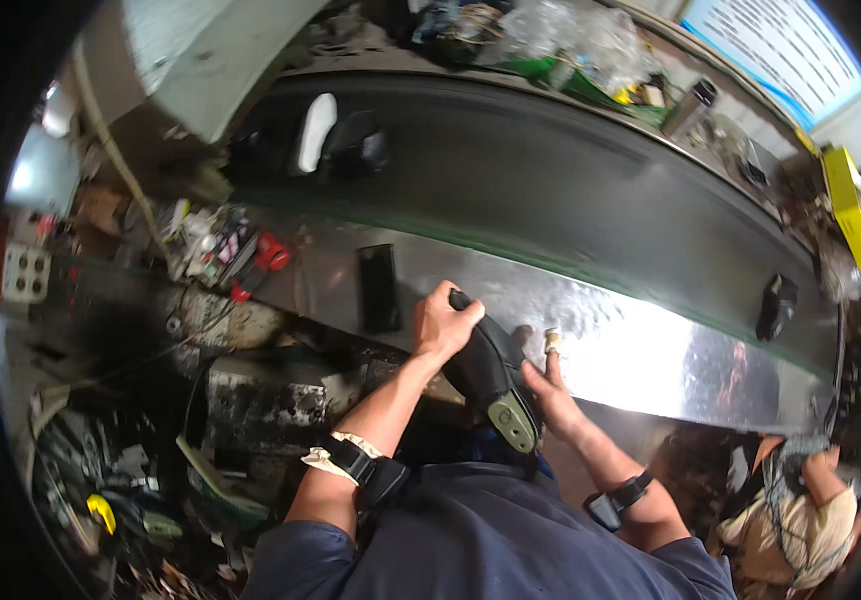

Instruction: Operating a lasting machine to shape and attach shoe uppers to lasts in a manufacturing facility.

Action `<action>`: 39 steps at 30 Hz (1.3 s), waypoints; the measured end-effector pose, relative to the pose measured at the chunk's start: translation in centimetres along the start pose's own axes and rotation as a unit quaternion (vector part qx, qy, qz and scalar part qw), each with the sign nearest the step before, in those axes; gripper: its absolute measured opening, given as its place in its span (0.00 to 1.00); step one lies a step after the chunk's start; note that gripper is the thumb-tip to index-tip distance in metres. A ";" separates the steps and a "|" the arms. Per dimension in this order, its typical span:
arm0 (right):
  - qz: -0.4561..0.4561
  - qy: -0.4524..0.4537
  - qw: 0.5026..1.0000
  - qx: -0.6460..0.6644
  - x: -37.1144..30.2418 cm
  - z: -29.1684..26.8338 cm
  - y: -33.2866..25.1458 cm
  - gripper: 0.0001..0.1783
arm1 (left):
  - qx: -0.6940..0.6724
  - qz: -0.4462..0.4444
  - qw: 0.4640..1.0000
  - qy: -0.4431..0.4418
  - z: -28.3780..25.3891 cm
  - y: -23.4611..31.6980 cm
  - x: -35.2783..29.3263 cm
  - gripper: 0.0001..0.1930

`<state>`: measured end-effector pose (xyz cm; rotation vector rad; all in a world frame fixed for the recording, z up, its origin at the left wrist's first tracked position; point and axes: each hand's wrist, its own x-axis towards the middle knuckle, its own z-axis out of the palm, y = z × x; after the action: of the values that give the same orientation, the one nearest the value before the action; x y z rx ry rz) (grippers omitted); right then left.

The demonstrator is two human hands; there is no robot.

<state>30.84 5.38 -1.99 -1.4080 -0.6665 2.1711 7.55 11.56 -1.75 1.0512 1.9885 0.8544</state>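
Observation:
A black shoe (pixel 485 355) slants across in front of me, toe away from me. An olive-green shoe last (pixel 513 422) shows at its heel end, near my body. My left hand (pixel 442 325) is closed around the toe end. Along the right side of the shoe, my right hand (pixel 555 400) has its thumb against the black surface, while one finger with a pale wrap (pixel 552 340) points away from me. The other right fingers are mostly hidden. A dark phone-like slab (pixel 378 288) lies on the metal ledge (pixel 640 350) left of my left hand.
Beyond the ledge runs a dark conveyor belt (pixel 510 160). On it rest a white sole (pixel 316 133), a black shoe (pixel 355 145) and another dark shoe (pixel 777 306) far right. Clutter (pixel 220 245) fills the left. Another person (pixel 800 520) is at lower right.

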 end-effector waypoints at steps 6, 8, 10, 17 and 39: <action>-0.041 -0.126 0.987 -0.086 -0.3 8.4 -2.9 0.37 | -0.059 0.010 0.990 0.127 -9.3 -1.4 -4.2 0.19; -0.090 -0.130 0.978 -0.134 -1.0 12.9 -1.9 0.32 | -0.074 -0.002 0.979 0.192 -13.6 -3.3 -6.2 0.19; -0.114 -0.159 0.970 -0.141 -1.3 18.5 -0.1 0.29 | -0.077 -0.012 0.961 0.264 -18.6 -5.5 -8.8 0.18; -0.094 -0.322 0.931 -0.146 -5.8 35.0 8.3 0.26 | -0.251 -0.078 0.824 0.502 -36.3 -13.3 -22.7 0.25; 0.070 -0.409 0.907 -0.071 -17.0 60.9 23.2 0.43 | -0.588 0.052 0.657 0.469 -46.7 -26.6 -46.7 0.15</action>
<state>-21.90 -31.91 17.21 -0.5442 -1.0398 2.8712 -22.28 -50.98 14.54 -0.1739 1.3604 2.6079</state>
